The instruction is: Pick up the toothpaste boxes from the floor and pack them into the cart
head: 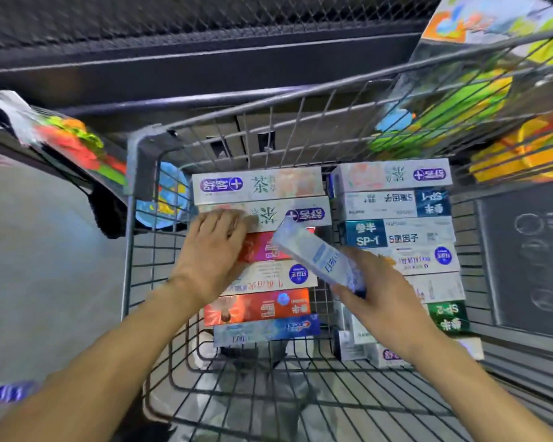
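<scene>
Two bare arms are reaching into the wire cart (141, 250), where toothpaste boxes are lying in two neat rows. Right hand (380, 301) is gripping a pale blue box (316, 253), fingers curled round it, holding it tilted between the rows. Left hand (214, 250) is pressing flat, fingers straight and together, on the left row (268, 285).
</scene>
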